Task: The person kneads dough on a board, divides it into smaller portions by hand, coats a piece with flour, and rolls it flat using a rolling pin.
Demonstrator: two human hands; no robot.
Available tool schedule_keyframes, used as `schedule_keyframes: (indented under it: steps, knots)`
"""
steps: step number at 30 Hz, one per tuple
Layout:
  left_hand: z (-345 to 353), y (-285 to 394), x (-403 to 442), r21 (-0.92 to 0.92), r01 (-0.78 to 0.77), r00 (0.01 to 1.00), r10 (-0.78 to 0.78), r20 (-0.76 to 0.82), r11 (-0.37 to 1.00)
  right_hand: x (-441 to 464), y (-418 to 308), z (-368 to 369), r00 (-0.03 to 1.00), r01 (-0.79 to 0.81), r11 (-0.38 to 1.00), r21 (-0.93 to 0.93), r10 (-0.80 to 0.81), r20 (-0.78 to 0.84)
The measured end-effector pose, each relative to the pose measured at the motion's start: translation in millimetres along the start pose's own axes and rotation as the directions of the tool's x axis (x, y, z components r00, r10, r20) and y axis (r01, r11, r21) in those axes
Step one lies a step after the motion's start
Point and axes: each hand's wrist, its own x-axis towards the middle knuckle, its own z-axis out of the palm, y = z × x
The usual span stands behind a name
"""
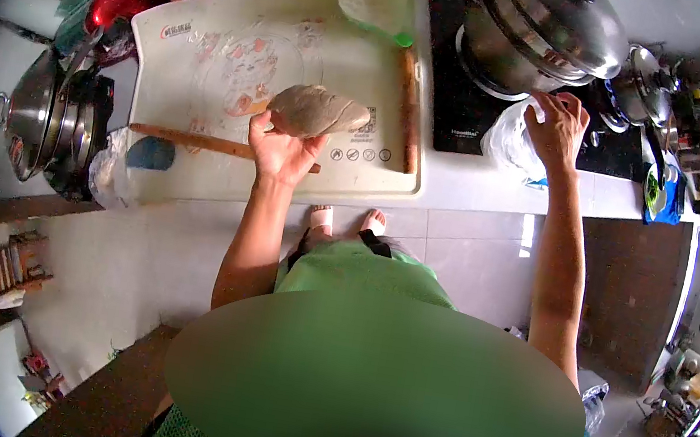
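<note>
A pale, smooth lump of dough [316, 113] rests in my left hand [283, 150], whose fingers wrap under and around it above the white board [362, 83]. Beneath that wrist, a wooden rolling pin [197, 140] lies along the board's near edge. My right hand [558, 131] is at the front of the black cooktop, with curled fingers at the top of a thin white plastic bag [509, 141]. The bag sits partly on the cooktop and partly on the counter edge; its contents cannot be made out.
A large lidded steamer pot [525, 36] stands behind my right hand, beside a smaller pot [645, 91]. On the board are a green-handled clear scoop [374, 7] and a second wooden stick [406, 108]. A lidded wok [37, 114] stands at left.
</note>
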Motion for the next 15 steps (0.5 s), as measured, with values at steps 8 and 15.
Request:
schedule_keyframes:
  steps: [8, 15]
  knots:
    - [-5.8, -3.5, -4.3, 0.054, 0.033, 0.996, -0.028, -0.082, 0.998, -3.2, -58.3, -18.3, 0.862, 0.115, 0.938, 0.326, 0.069, -0.502]
    - [22.1, -24.6, -6.1, 0.083, -0.002, 0.998, 0.007, -0.059, 0.997, -29.4, -184.5, 37.6, 0.908, -0.348, -0.297, 0.889, 0.132, 0.399]
